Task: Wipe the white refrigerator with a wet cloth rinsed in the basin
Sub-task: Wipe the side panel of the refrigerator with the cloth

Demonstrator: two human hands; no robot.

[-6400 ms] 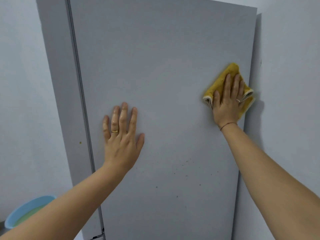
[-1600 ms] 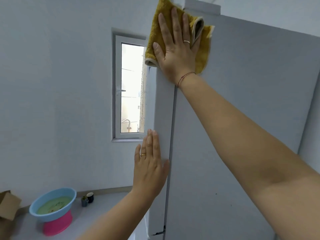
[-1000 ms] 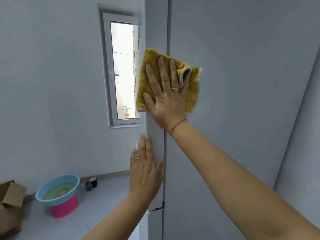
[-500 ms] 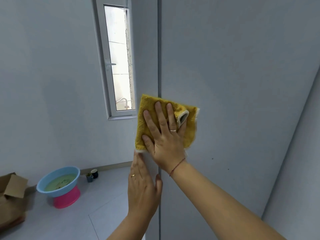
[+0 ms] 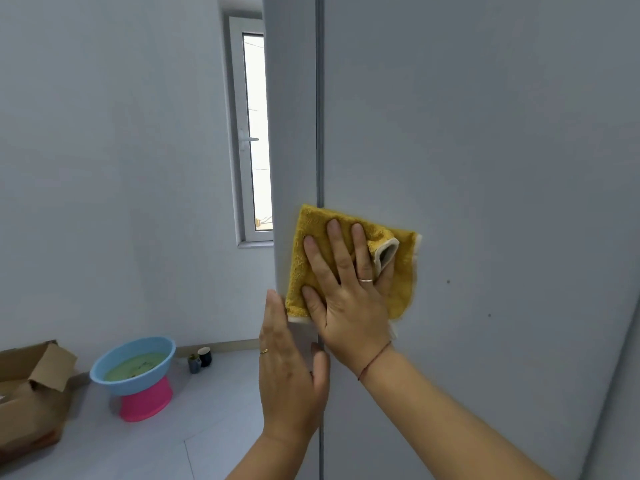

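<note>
The white refrigerator (image 5: 485, 168) fills the right half of the view, with a vertical seam near its left edge. My right hand (image 5: 346, 296) lies flat on a folded yellow cloth (image 5: 403, 289) and presses it against the refrigerator front across that seam. My left hand (image 5: 289, 372) rests flat and empty on the refrigerator's left edge, just below the cloth, fingertips touching its lower corner. The blue basin (image 5: 133, 365) holds greenish water and sits on a pink stool (image 5: 145, 401) on the floor at lower left.
A cardboard box (image 5: 31, 393) sits on the floor at the far left. Two small dark cups (image 5: 200, 360) stand by the wall beyond the basin. A narrow window (image 5: 254, 133) is behind the refrigerator's left edge. Grey tiled floor lies below.
My right hand has slid the cloth down the refrigerator's left edge from near the top to mid height, reaching my left hand. Earlier the cloth was at the door's right side.
</note>
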